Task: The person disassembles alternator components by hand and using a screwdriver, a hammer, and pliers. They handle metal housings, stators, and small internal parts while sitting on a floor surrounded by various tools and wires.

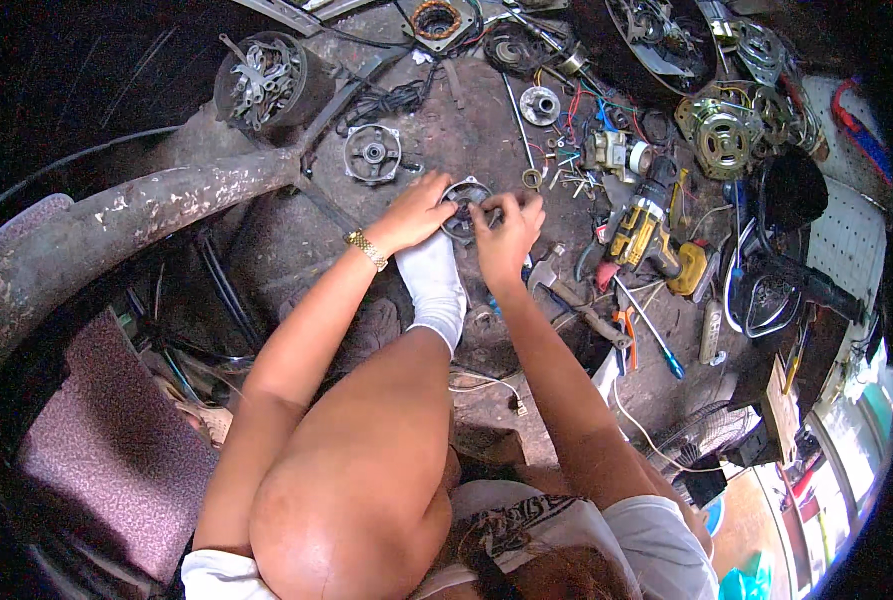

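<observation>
Head view, from my end: work at upper centre of frame. Round metal housing (471, 191) there, between both hands, just above the white sock (433, 282) on the person's foot. Left hand (415, 212) grasping it by its left edge, thumb reaching over the opening; gold watch (368, 250) on that wrist. Right hand (510, 232) at the housing's right side, fingers bent, thumb and fingertips touching it; I can't tell if they pinch the rim or a small part. Housing interior dark, mostly covered by fingers.

Second housing (373, 154) lies flat, upper left of the hands. Bucket (313, 92) full of wrenches (259, 88), upper left. Copper-wound stator (436, 19) at top edge. Metal disc (540, 104) and loose screws (573, 178) upper right of the hands. Yellow-black drill (639, 235) lying right of centre; hammer (579, 308) near the right forearm, orange-handled pliers (627, 328) by the hammer's handle end, blue-handled screwdriver (674, 362) lower right of them. Motor parts (724, 137) piled upper right.
</observation>
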A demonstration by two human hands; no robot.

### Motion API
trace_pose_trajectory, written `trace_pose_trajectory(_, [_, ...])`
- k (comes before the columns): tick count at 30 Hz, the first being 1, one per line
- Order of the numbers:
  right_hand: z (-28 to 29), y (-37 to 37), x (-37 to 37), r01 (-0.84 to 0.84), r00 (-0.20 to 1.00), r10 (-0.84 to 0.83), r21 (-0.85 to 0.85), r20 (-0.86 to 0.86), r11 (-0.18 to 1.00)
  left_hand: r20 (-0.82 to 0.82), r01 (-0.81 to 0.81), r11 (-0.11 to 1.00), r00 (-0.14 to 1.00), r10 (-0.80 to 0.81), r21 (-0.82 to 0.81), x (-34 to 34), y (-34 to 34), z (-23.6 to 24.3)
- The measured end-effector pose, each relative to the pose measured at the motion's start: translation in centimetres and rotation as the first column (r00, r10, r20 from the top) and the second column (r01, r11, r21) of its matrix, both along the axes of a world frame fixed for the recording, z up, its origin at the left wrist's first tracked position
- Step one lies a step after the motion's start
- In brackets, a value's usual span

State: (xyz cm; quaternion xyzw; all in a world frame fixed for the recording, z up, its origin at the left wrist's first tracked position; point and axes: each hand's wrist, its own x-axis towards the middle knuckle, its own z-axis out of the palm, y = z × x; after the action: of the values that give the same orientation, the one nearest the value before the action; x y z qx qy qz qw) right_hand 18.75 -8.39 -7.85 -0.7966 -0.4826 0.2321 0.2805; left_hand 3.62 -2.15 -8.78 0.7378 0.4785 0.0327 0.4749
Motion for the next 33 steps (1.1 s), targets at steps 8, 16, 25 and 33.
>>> trace_pose_trajectory(8, [-1.4,0.1,0.5,0.073,0.927,-0.087,-0.051,-0.365,0.996,-0.033,-0.002,0.998,0.999,0.001,-0.055,0.8,0.4,0.7])
trace_pose_trajectory(16, [-1.3,0.9,0.2,0.036,0.927,-0.063,-0.081,-0.369,0.996,0.027,-0.164,0.985,0.986,0.166,-0.047,0.6,-0.5,0.2])
trace_pose_trajectory(25, [-0.7,1.8,1.0,0.036,0.918,-0.072,-0.099,-0.389,0.994,-0.014,-0.227,0.962,0.974,0.227,-0.152,2.3,0.8,1.5])
trace_pose_trajectory(33, [-0.6,1.7,0.5,-0.179,0.919,0.217,0.140,-0.329,0.974,0.065,-0.151,0.871,0.977,0.204,-0.467,-0.3,2.1,0.8])
